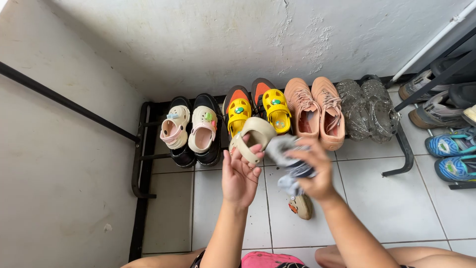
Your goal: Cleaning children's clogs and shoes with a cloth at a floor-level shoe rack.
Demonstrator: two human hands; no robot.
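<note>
Left hand: raised, palm toward the camera, fingers closed on the strap end of a beige clog, which is held up over the floor in front of the rack.
Beige clog: tilted, its opening facing the camera; its toe overlaps the yellow pair behind, so where it ends is hard to trace.
Right hand: fingers clamped on a bunched grey and white cloth, just right of the held clog; the cloth is motion-blurred and its exact kind cannot be told.
Second beige clog: on the tiled floor below the right hand, mostly hidden by the cloth and wrist; only its toe with small charms shows.
Shoe rack: low black metal frame against the white wall; its bars are largely covered by the shoes.
On the rack, left to right: cream and pink clogs with black soles, yellow clogs on orange and black shoes, peach lace-up sneakers, clear glitter jelly shoes.
Right edge: blue sneakers and grey sneakers on another rack, cut off by the frame.
Bottom edge: knees and a pink garment, only partly in view.
</note>
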